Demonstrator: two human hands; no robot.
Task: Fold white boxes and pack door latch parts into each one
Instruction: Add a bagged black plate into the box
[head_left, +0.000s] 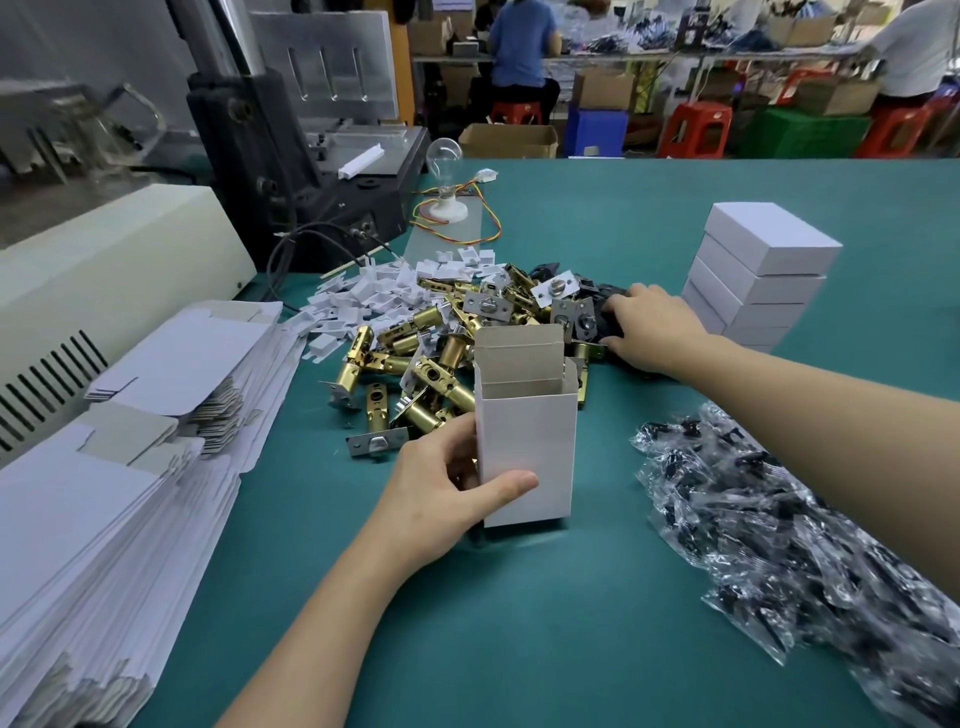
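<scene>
A folded white box (527, 447) stands upright on the green table (519, 623) with its top flaps open. My left hand (441, 493) grips its lower left side, thumb across the front. Behind the box lies a heap of brass door latches (415, 364) and silver plates (558, 288). My right hand (652, 325) reaches over the heap's right end, fingers curled onto a pile of black parts (605, 299); what it holds is hidden.
Flat unfolded white cartons (104, 493) are stacked at the left. Several closed white boxes (758, 275) are stacked at the right. Clear bags of black screws (779, 519) lie near right. Small white plastic pieces (374, 296), a bulb (444, 156) and a machine (291, 156) sit behind.
</scene>
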